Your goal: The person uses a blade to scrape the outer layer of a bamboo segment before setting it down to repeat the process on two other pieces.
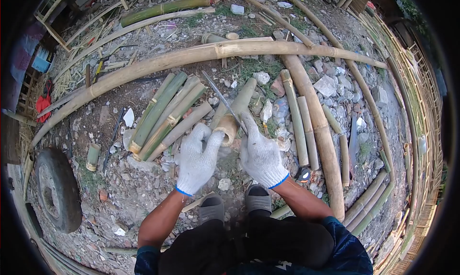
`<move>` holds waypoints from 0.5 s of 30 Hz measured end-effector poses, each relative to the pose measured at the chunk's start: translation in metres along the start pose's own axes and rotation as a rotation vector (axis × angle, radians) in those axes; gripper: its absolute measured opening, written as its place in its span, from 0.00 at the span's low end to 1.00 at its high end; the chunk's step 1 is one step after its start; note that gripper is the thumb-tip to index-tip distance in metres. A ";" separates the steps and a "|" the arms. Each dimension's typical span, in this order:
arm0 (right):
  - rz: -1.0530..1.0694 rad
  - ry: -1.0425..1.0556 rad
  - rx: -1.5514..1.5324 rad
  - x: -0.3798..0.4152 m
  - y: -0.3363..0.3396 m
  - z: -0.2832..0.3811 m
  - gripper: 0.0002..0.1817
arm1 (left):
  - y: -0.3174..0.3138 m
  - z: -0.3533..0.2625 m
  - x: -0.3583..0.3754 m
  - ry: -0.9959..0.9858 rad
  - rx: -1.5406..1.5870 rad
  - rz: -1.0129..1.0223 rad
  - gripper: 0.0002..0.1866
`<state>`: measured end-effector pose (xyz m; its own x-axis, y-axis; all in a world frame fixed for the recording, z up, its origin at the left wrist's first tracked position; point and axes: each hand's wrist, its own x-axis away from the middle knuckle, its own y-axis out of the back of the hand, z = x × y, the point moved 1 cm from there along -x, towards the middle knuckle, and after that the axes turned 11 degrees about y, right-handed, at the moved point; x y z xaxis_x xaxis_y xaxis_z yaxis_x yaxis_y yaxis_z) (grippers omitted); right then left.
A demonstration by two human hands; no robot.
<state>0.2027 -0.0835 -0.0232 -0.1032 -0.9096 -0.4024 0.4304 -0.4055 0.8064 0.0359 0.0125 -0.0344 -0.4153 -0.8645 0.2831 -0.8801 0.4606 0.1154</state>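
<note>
A short bamboo piece [243, 96] lies in front of me, its cut hollow end facing my body. My left hand [197, 155], in a white knitted glove, grips the left side of that end. A long thin blade [219, 93] slants across the bamboo, its tip up and to the left. My right hand [260, 150], gloved too, is closed at the blade's lower end, beside the cut rim. The handle is hidden in the glove.
Cut bamboo pieces [160, 114] lie to the left, with more poles [318, 126] to the right. One long pole [177, 59] crosses ahead. A tire [58, 189] is at left, a tape measure [304, 175] at right. Rubble covers the ground.
</note>
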 end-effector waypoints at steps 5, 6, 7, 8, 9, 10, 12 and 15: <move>0.065 -0.122 -0.077 0.006 0.001 -0.017 0.41 | 0.009 -0.005 -0.002 0.019 0.009 -0.013 0.16; 0.008 -0.083 -0.133 0.007 0.011 -0.007 0.40 | 0.009 -0.010 0.002 0.036 -0.009 -0.016 0.16; -0.075 0.019 -0.149 0.002 0.020 0.007 0.37 | 0.007 -0.024 0.004 0.037 -0.023 -0.018 0.15; -0.035 0.045 -0.125 0.001 0.018 0.008 0.36 | 0.006 -0.031 0.006 0.037 -0.040 -0.019 0.15; 0.003 0.071 -0.100 -0.001 0.016 0.008 0.35 | 0.007 -0.025 0.004 0.055 -0.040 0.003 0.13; 0.037 0.101 -0.074 -0.004 0.016 0.006 0.34 | 0.008 -0.022 0.004 0.062 -0.025 0.008 0.13; 0.192 -0.087 -0.011 -0.003 0.002 -0.013 0.31 | 0.011 -0.020 0.006 0.067 0.009 0.004 0.11; 0.210 -0.224 -0.060 0.003 0.006 -0.034 0.31 | 0.016 -0.015 0.004 -0.038 0.002 -0.109 0.12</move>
<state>0.2356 -0.0852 -0.0341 -0.1982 -0.9730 -0.1185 0.5150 -0.2063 0.8320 0.0236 0.0192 -0.0173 -0.3259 -0.9163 0.2328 -0.9207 0.3635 0.1419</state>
